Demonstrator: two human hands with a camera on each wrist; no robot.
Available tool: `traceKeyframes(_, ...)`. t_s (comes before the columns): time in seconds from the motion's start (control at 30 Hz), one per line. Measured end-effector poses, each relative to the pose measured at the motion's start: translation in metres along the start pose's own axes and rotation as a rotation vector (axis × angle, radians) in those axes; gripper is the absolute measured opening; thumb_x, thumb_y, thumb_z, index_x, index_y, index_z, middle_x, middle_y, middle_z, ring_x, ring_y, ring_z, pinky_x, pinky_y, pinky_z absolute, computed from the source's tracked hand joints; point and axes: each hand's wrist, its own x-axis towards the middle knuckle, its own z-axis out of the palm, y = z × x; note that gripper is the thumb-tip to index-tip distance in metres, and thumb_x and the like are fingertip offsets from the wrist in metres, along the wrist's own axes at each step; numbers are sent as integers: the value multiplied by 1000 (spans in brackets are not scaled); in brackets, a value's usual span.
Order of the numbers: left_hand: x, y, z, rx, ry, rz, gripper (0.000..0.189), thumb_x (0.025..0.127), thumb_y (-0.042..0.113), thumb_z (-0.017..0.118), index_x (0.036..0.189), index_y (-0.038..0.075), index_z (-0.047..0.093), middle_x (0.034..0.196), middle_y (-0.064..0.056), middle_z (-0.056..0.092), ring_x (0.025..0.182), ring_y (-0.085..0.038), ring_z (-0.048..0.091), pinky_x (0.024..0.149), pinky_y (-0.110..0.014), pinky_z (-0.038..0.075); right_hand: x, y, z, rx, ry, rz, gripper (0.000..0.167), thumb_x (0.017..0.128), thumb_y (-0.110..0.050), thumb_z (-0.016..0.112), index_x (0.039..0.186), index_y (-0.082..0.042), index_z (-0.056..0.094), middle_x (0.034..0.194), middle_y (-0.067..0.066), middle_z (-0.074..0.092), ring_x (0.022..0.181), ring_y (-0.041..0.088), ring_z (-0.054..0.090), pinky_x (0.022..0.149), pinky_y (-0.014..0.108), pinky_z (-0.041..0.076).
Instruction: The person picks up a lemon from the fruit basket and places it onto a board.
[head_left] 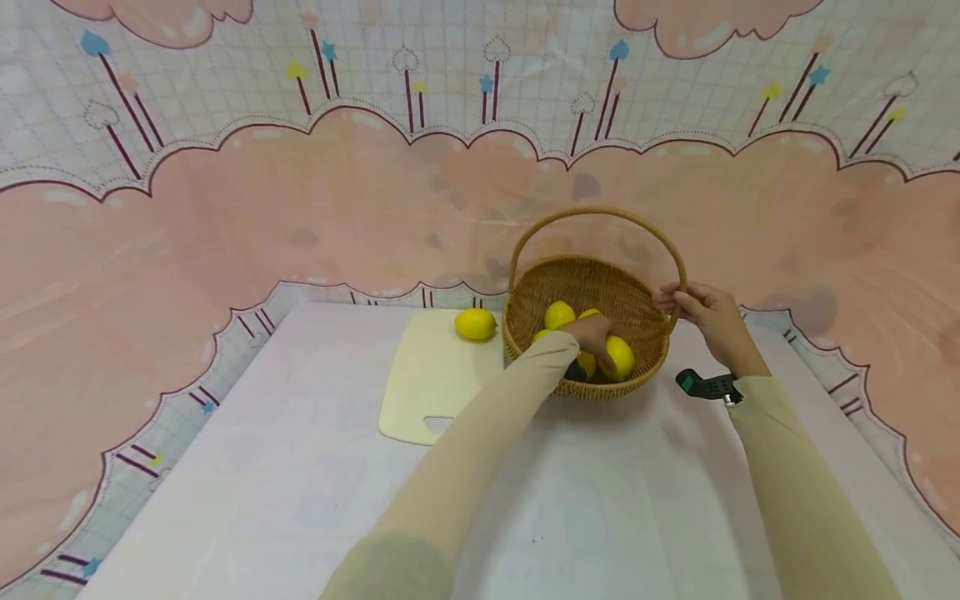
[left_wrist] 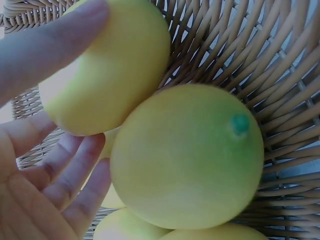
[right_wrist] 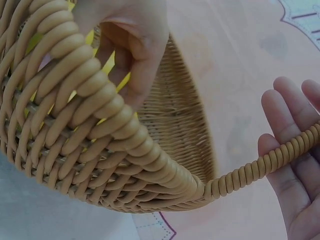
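A wicker basket [head_left: 585, 392] with a tall arched handle [head_left: 600, 210] holds several yellow lemons. My left hand [head_left: 592, 332] reaches down inside it. In the left wrist view, that hand's thumb lies over the top of one lemon [left_wrist: 125, 65] while its fingers curl under the lower side. Another lemon [left_wrist: 187, 155] with a green tip lies against the fingertips. At the basket's right side, my right hand [head_left: 708, 312] holds the lower part of the handle; its fingers [right_wrist: 280, 115] pass behind the wrapped cane in the right wrist view.
Left of the basket lies a cream cutting board [head_left: 420, 375] with a cut-out grip at its near end. A single lemon [head_left: 476, 324] sits on its far right corner. The white tabletop [head_left: 247, 467] runs back to a pink patterned cloth wall [head_left: 337, 217].
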Motion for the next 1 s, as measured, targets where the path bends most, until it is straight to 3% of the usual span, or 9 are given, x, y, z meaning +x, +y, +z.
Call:
traceKeyframes(0.17, -12, 6, 0, 59, 10, 11, 66, 79, 29, 76, 136, 10, 49, 132, -5, 55, 114, -15, 55, 89, -22, 48, -2, 2, 1, 30, -2, -16, 41, 97, -22, 50, 120, 11, 53, 91, -17, 70, 87, 1, 67, 79, 12, 53)
traceKeyframes(0.33, -10, 3, 0, 51, 8, 9, 57, 81, 33, 74, 129, 7, 56, 126, -5, 60, 107, -14, 57, 83, -21, 49, -4, 3, 1, 53, -7, -26, 41, 97, -22, 50, 120, 12, 54, 90, -16, 70, 86, 0, 67, 79, 12, 53)
traceKeyframes(0.47, -7, 1, -1, 53, -8, 25, 58, 81, 35, 74, 130, 11, 56, 128, -2, 60, 110, -12, 57, 85, -20, 49, -4, 2, 1, 27, -4, -16, 40, 97, -24, 50, 120, 9, 55, 90, -17, 70, 87, 1, 67, 79, 11, 52)
traceKeyframes(0.63, -10, 2, -6, 43, -31, 67, 52, 82, 31, 73, 128, 13, 59, 124, -1, 62, 107, -11, 58, 84, -18, 48, -4, 2, 0, 44, -19, -38, 38, 97, -22, 50, 120, 8, 56, 92, -15, 70, 87, 1, 67, 80, 10, 52)
traceKeyframes(0.77, -13, 2, -6, 30, -53, 63, 49, 82, 31, 73, 125, 10, 61, 119, -3, 64, 101, -12, 59, 80, -18, 49, -5, 2, 0, 55, -24, -54, 34, 97, -20, 50, 118, 6, 57, 92, -14, 70, 87, 2, 67, 80, 10, 52)
traceKeyframes(1.0, -13, 1, -6, 19, -78, 43, 58, 81, 33, 74, 131, 10, 55, 129, -3, 57, 112, -14, 55, 86, -20, 48, -5, 1, 1, 69, -12, -57, 27, 96, -21, 51, 112, -4, 64, 91, -12, 71, 87, 2, 67, 80, 12, 53)
